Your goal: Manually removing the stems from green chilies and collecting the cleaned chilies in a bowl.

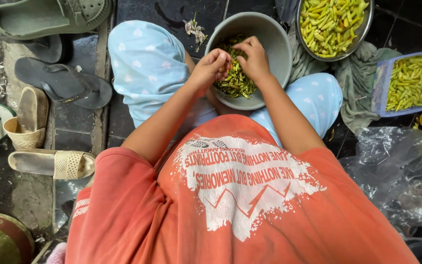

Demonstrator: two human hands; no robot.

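Note:
A grey bowl [278, 43] rests between my knees and holds a heap of green chilli stems [238, 83]. Both hands hover over its near left side. My left hand [210, 68] is curled, fingertips pinched on something small I cannot make out. My right hand [254, 57] meets it from the right, its fingers also pinched together at the same spot. A metal bowl [364, 30] full of yellow-green chillies [330, 22] stands at the top right. A blue plastic tray [382, 88] with more yellow-green chillies [413, 80] sits at the right edge.
Several sandals and slippers lie on the dark tiled floor at the left [64, 83]. A grey-green cloth [360, 93] lies under the metal bowl and tray. Crumpled clear plastic [401, 171] covers the floor at the right. A few stem scraps [195, 28] lie beyond the grey bowl.

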